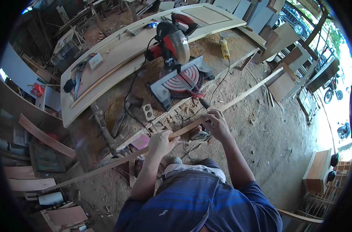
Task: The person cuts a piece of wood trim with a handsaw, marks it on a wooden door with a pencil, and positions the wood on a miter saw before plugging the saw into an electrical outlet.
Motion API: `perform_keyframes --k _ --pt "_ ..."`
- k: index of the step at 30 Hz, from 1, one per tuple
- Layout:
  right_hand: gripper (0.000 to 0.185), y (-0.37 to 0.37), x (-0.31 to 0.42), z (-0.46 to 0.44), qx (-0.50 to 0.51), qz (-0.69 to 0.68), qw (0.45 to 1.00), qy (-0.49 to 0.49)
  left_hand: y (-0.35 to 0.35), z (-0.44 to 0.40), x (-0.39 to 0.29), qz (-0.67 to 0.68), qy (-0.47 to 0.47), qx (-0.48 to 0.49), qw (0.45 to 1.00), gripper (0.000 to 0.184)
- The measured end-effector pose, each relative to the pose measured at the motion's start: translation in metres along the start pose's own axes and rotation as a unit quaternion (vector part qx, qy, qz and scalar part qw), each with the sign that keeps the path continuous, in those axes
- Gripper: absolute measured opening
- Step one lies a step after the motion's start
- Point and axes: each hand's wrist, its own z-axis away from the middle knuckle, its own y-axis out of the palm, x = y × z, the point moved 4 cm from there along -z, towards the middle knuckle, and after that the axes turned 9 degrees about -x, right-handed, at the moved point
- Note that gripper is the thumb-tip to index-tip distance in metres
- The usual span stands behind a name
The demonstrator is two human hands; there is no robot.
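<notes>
A long, thin wooden strip [245, 92] runs across in front of my body, from the lower left up to the far right. My left hand [161, 144] is closed around it near the middle. Further right, my right hand [217, 123] grips the same strip, fingers over its top. Just beyond my hands stands a red and black miter saw [172, 42] on the workbench, its round striped base [181, 80] facing me. The saw's handle end comes close to my right hand. Whether the strip touches the bench edge I cannot tell.
A large panelled door [118, 58] lies on the bench behind the saw, with a handsaw [78, 79] on it. A yellow power tool [224, 49], a socket block [148, 112] and a hammer [134, 102] lie nearby. Cords trail across the bench. Boards [282, 83] lean at right.
</notes>
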Motion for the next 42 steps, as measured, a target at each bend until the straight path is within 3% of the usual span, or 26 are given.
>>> perform_keyframes --k 5,6,9,13,14,17,18,22,28,42 --pt "0.035 -0.004 -0.055 -0.020 -0.083 -0.017 0.995 0.060 -0.003 -0.026 -0.017 -0.019 -0.027 -0.035 0.999 0.037" --pt "0.031 -0.008 -0.068 -0.018 -0.107 -0.037 0.985 0.130 0.001 -0.028 -0.017 -0.027 -0.027 -0.048 0.998 0.036" --pt "0.028 0.001 -0.130 -0.005 -0.131 -0.013 0.978 0.161 0.013 -0.023 -0.014 -0.052 -0.015 -0.074 0.996 0.036" --pt "0.027 0.033 -0.188 0.004 -0.054 -0.051 0.975 0.208 0.031 -0.022 -0.013 -0.069 -0.018 -0.104 0.992 0.036" --pt "0.037 0.044 -0.197 0.003 -0.010 -0.049 0.974 0.221 0.034 -0.022 -0.010 -0.083 -0.028 -0.090 0.992 0.036" --pt "0.051 0.074 -0.200 -0.005 0.019 -0.042 0.965 0.257 0.040 -0.022 -0.007 -0.092 -0.033 -0.100 0.990 0.035" --pt "0.062 0.073 -0.189 -0.014 0.062 -0.115 0.943 0.306 0.042 -0.027 -0.007 -0.089 -0.027 -0.116 0.989 0.035" --pt "0.066 0.094 -0.176 -0.042 0.108 -0.085 0.932 0.337 0.041 -0.049 -0.005 -0.049 -0.054 -0.082 0.994 0.034" --pt "0.053 0.136 -0.191 -0.062 0.158 0.061 0.936 0.308 0.039 -0.073 0.028 -0.048 -0.050 -0.054 0.996 0.037" --pt "0.049 0.122 -0.170 -0.079 0.130 -0.018 0.932 0.338 -0.004 -0.097 0.056 -0.044 -0.059 -0.083 0.994 0.033"
